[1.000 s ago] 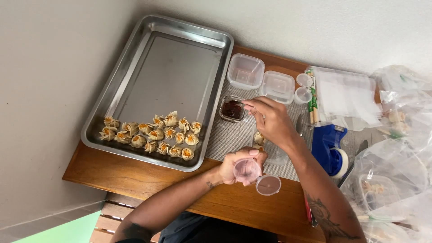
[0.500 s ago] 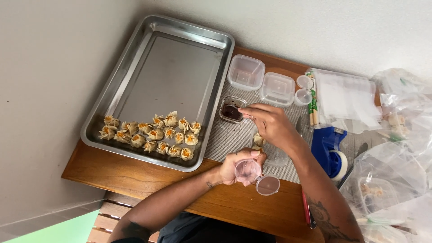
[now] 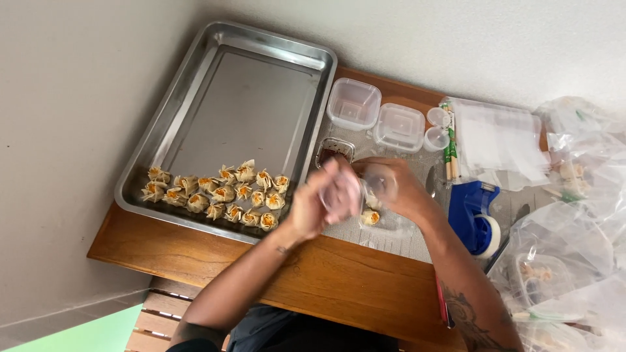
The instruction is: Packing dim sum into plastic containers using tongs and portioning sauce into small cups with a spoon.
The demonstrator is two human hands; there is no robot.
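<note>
A small clear sauce cup (image 3: 342, 192), light, thin-walled and easily crushed, is pinched at its rim by the left hand (image 3: 319, 202); the finger state of the right hand (image 3: 391, 186) cannot be told.

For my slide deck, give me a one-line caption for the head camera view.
Left hand and right hand meet over a small clear cup, beside a steel tray of dumplings.

A small clear cup (image 3: 340, 190) is blurred, lifted off the table in the left hand (image 3: 319, 202), just below the sauce tub (image 3: 334, 154). The tub is square and clear, holding dark red sauce, and sits on the mat beside the tray.
</note>
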